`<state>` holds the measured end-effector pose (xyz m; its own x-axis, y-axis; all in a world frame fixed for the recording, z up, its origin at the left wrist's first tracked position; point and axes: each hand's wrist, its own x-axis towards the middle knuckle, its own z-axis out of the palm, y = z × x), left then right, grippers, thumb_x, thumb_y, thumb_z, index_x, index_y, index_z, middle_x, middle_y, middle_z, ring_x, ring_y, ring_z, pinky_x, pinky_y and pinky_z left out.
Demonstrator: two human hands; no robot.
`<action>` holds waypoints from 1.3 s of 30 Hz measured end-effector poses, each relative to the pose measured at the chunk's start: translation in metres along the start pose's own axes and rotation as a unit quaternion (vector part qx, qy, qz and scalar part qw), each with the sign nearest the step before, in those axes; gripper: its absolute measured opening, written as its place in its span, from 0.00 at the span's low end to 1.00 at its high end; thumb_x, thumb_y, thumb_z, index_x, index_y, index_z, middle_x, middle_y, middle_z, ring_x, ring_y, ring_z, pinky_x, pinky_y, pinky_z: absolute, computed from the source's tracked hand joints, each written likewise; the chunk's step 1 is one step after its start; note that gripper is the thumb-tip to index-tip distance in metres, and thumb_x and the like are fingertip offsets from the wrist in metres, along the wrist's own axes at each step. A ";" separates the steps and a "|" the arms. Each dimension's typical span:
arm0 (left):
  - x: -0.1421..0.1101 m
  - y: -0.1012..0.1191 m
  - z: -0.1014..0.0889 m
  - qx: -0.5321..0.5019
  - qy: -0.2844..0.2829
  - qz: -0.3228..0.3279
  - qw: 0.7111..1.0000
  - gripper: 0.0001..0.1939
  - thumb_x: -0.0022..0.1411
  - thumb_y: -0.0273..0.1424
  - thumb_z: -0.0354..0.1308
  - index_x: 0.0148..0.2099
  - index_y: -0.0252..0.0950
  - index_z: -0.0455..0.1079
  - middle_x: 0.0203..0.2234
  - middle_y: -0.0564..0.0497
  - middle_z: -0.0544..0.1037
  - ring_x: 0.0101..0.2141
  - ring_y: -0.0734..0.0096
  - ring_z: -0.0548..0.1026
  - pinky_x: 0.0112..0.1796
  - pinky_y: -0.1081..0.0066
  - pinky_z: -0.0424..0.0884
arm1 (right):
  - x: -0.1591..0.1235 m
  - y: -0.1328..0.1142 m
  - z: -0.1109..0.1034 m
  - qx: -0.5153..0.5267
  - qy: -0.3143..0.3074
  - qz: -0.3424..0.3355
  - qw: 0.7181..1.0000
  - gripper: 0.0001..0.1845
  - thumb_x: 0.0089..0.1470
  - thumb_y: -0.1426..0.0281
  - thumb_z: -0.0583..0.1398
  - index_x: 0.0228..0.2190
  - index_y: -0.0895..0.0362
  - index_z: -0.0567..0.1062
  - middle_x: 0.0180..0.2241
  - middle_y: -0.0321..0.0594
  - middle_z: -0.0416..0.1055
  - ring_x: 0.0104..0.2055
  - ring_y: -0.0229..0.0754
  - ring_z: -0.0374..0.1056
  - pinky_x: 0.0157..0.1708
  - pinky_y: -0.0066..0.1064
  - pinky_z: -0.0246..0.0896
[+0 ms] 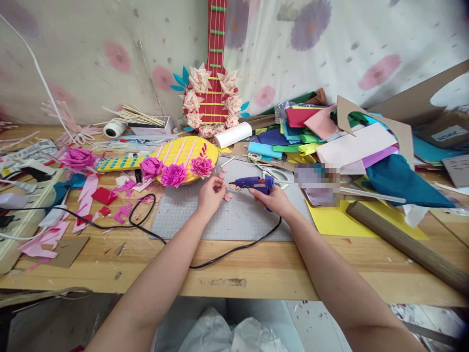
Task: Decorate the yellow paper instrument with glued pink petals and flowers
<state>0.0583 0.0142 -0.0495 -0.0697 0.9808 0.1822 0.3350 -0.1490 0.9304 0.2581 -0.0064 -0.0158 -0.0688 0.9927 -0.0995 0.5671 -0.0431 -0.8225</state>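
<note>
My right hand (271,196) is wrapped round a blue hot glue gun (255,183), its nozzle pointing left. A clear glue stick runs out of its back end. Close to the nozzle, my left hand (211,197) is closed in a pinch; what sits between the fingertips is too small to make out. Both hands are over a grey cutting mat (234,225). Small pinkish paper petals (228,197) lie on the mat by the left fingertips. Just behind my left hand is a yellow paper guitar (179,151) with magenta paper flowers (174,174).
A red guitar (216,98) with pale flowers stands against the curtain. Scissors (274,175) lie on the mat. Coloured paper (351,146) is piled at right, near a brown roll (403,244). The gun's black cord (234,250) loops left towards a power strip (32,205).
</note>
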 end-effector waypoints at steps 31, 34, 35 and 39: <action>-0.004 0.009 -0.003 0.055 -0.021 0.009 0.998 0.04 0.54 0.32 0.55 0.31 0.37 0.65 0.23 0.54 0.73 0.25 0.74 0.71 0.30 0.73 0.64 | 0.004 0.004 0.003 -0.009 0.005 0.000 1.000 0.24 0.43 0.47 0.58 0.16 0.55 0.68 0.16 0.36 0.65 0.17 0.35 0.57 0.19 0.30 0.53; -0.005 0.009 -0.003 0.058 -0.024 0.009 0.998 0.04 0.54 0.32 0.55 0.31 0.37 0.65 0.23 0.54 0.73 0.25 0.74 0.71 0.30 0.73 0.64 | 0.004 0.004 0.003 -0.003 0.005 0.000 1.000 0.24 0.42 0.47 0.58 0.17 0.55 0.68 0.17 0.36 0.66 0.17 0.35 0.57 0.18 0.30 0.53; -0.005 0.010 -0.003 0.056 -0.026 0.009 0.998 0.04 0.54 0.31 0.55 0.31 0.37 0.65 0.23 0.54 0.73 0.25 0.74 0.71 0.30 0.73 0.64 | 0.004 0.004 0.003 -0.001 0.005 -0.001 1.000 0.24 0.42 0.47 0.58 0.17 0.55 0.68 0.16 0.36 0.66 0.17 0.35 0.57 0.18 0.30 0.53; -0.005 0.010 -0.003 0.049 -0.029 0.009 0.998 0.03 0.54 0.31 0.55 0.31 0.37 0.65 0.23 0.54 0.74 0.25 0.74 0.72 0.30 0.73 0.64 | 0.004 0.005 0.004 0.009 0.010 -0.008 1.000 0.24 0.42 0.46 0.58 0.17 0.55 0.68 0.16 0.36 0.66 0.16 0.34 0.57 0.17 0.29 0.53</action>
<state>0.0594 0.0075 -0.0400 -0.0086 0.9842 0.1770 0.4258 -0.1566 0.8912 0.2573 -0.0025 -0.0223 -0.0617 0.9953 -0.0751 0.5507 -0.0288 -0.8342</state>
